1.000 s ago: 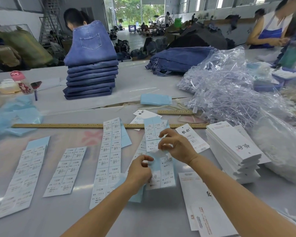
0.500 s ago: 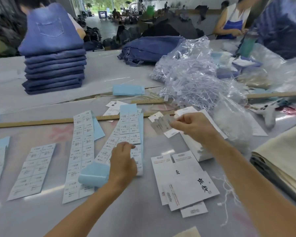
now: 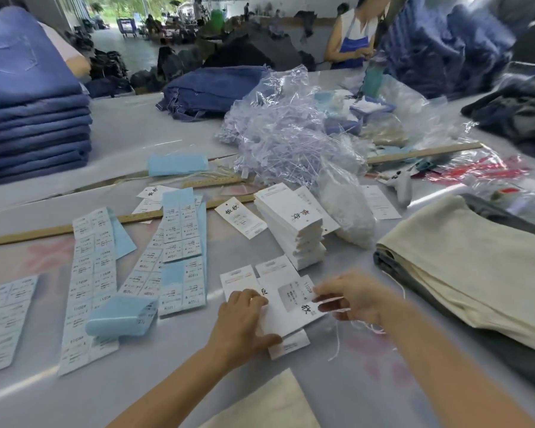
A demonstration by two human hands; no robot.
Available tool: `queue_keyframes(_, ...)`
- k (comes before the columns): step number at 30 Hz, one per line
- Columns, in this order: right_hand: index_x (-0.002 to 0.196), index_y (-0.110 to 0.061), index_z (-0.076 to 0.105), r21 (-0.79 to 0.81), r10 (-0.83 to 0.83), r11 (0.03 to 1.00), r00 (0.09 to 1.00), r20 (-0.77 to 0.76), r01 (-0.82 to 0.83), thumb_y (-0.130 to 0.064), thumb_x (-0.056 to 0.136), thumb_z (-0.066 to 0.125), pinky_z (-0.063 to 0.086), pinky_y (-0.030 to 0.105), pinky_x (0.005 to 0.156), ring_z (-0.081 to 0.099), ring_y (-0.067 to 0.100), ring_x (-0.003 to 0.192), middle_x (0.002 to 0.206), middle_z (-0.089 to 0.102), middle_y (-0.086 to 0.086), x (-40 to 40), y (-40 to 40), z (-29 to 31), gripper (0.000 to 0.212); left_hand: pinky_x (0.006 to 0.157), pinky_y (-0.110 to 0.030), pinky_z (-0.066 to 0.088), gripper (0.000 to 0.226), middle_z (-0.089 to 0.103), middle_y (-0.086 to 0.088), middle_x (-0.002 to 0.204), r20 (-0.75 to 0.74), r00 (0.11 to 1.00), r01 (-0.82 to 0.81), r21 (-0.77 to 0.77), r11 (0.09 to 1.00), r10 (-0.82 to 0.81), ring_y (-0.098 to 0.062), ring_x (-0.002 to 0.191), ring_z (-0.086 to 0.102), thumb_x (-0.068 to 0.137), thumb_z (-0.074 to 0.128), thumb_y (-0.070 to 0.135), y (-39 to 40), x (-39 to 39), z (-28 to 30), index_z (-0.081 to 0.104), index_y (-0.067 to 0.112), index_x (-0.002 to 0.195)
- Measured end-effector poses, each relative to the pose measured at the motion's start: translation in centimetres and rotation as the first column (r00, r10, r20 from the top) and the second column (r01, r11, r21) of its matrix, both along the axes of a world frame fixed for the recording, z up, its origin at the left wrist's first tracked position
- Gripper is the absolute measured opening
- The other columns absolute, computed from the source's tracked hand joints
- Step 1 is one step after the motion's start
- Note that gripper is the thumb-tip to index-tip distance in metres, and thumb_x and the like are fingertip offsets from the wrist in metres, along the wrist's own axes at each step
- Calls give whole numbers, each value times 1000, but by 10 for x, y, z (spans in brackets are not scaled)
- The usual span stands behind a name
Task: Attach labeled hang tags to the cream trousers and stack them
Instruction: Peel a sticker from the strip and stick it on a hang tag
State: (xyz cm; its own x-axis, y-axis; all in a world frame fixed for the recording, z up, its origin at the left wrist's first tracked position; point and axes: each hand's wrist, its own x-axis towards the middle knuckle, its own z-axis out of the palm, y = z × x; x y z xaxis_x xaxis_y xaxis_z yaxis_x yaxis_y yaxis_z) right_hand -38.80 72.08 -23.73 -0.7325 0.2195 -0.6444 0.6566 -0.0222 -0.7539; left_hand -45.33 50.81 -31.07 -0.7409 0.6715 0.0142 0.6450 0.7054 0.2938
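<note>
A white hang tag [image 3: 291,316] lies on top of several loose tags on the table in front of me. My left hand [image 3: 241,322] grips its left edge, thumb along the near side. A small printed sticker label [image 3: 292,295] lies on the tag's face, and my right hand [image 3: 352,301] pinches the label's right end against the tag. White string [image 3: 337,341] trails under that hand. Folded cream trousers [image 3: 476,273] lie stacked to the right. A pile of blank hang tags [image 3: 294,230] stands behind my hands.
Sticker sheets [image 3: 179,242] with blue backing [image 3: 118,316] spread to the left. A wooden ruler [image 3: 44,231] crosses the table. Plastic bags of tag fasteners [image 3: 291,140] sit behind, and stacked jeans [image 3: 34,125] at far left. A tagging gun [image 3: 402,183] lies right of the bags. People work at the far side.
My right hand brought the peeled label down from near the tag pile onto the hang tag. My left hand left the sticker sheet and took hold of the tag. The view swung right.
</note>
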Motion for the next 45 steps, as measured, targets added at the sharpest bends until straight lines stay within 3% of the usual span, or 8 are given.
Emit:
queue_keyframes(2, 80, -12, 67, -10, -15, 1000, 1000, 16, 15, -13, 82, 67, 44, 23, 59, 64, 13, 65, 73, 73, 1, 5, 2, -3, 3, 99, -19, 27, 70, 39, 6, 132, -8, 1000, -7, 93, 996, 7, -13, 119, 34, 77, 64, 58, -4, 5, -4, 43, 22, 133)
queue_keyframes(5, 82, -11, 68, -9, -13, 1000, 999, 43, 14, -14, 83, 67, 44, 23, 58, 64, 15, 67, 73, 73, 1, 8, 3, -6, 3, 89, -11, 27, 58, 44, 3, 120, 94, 995, -36, 229, 973, 15, -10, 106, 38, 77, 70, 46, -8, 10, -7, 50, 17, 123)
queue_keyframes(9, 82, -10, 67, -1, -30, 1000, 998, 59, 30, -15, 85, 65, 43, 22, 54, 62, 14, 60, 70, 72, 1, 6, 1, -12, 6, 79, -8, 30, 46, 41, 6, 104, 183, 983, -59, 286, 956, 6, -8, 91, 39, 79, 72, 34, -8, 13, -7, 55, 9, 114)
queue_keyframes(13, 82, -12, 64, 6, -64, 998, 993, 99, 63, -16, 85, 64, 39, 18, 46, 54, 10, 46, 60, 67, -2, 3, -3, -20, 5, 78, -2, 30, 43, 38, 7, 104, 239, 971, -92, 312, 945, 16, -7, 92, 40, 82, 71, 31, -9, 15, -9, 53, 10, 115)
queue_keyframes(19, 78, -10, 62, 27, -68, 997, 993, 102, 65, -15, 86, 63, 37, 15, 37, 54, 8, 38, 54, 65, -2, -8, -21, -29, 9, 78, -8, 31, 47, 40, 7, 104, 274, 960, -148, 321, 935, 58, -6, 91, 40, 78, 73, 31, -6, 16, -8, 48, 14, 114)
queue_keyframes(29, 76, -7, 62, 104, -65, 993, 996, 63, 58, -11, 85, 63, 33, 14, 36, 50, 9, 34, 51, 65, -2, -17, -36, -35, 10, 74, -12, 33, 59, 44, 6, 104, 358, 928, -230, 342, 911, 100, -7, 88, 42, 75, 76, 29, -6, 15, -9, 39, 19, 120)
queue_keyframes(37, 81, -5, 61, 188, -66, 981, 996, 58, 54, -10, 85, 62, 35, 15, 34, 51, 9, 32, 59, 64, 3, -20, -41, -39, 7, 92, -14, 36, 63, 38, 10, 114, 282, 959, -113, 330, 937, 17, -5, 106, 42, 83, 68, 32, -8, 16, -8, 35, 33, 136)
queue_keyframes(45, 70, -3, 57, 261, -47, 965, 999, 13, 42, -5, 84, 59, 36, 16, 32, 55, 15, 33, 57, 61, 9, -19, -45, -44, 15, 83, -3, 23, 49, 35, 7, 115, 188, 981, -12, 256, 967, -37, -6, 105, 37, 87, 62, 39, -9, 14, -7, 51, 24, 133)
